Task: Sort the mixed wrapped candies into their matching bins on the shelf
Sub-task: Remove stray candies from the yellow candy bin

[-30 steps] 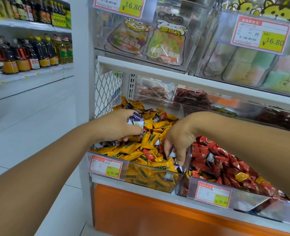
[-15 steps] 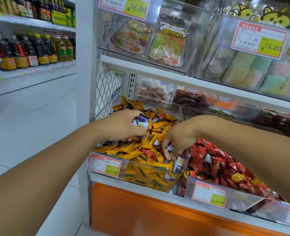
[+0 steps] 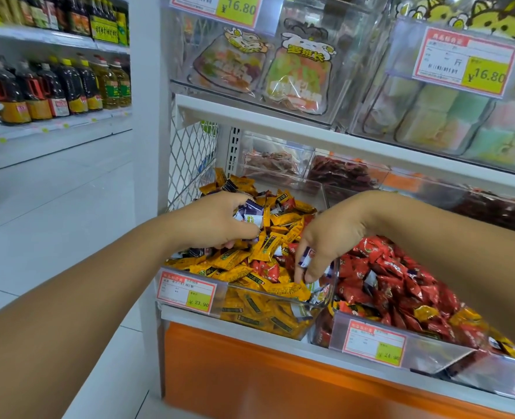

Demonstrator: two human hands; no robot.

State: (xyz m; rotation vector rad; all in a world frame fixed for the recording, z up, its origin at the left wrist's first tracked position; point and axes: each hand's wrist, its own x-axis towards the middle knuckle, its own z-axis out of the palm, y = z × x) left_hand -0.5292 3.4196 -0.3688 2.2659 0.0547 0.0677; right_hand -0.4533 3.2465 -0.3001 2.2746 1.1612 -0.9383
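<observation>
The likeliest slip, I judge, is in the left grip (image 3: 217, 222), which is curled full around a bunch of purple-and-white candies (image 3: 251, 214). Several wrapper ends stick out past the fingers, so taking in one more, or loosening to shift them, could spill pieces back among the yellow candies (image 3: 229, 261). The right grip (image 3: 322, 246) is narrow, its fingertips pinching a single purple-and-white candy (image 3: 306, 257). A slick wrapper held by its end could slide out, or drop over the wall into the red candies (image 3: 401, 282). That piece sits under the right grip's fingers at the lower right corner of the yellow bin (image 3: 244, 309), centre of frame, just beside the red bin (image 3: 425, 355). The left bunch is above the yellow bin's far middle.
</observation>
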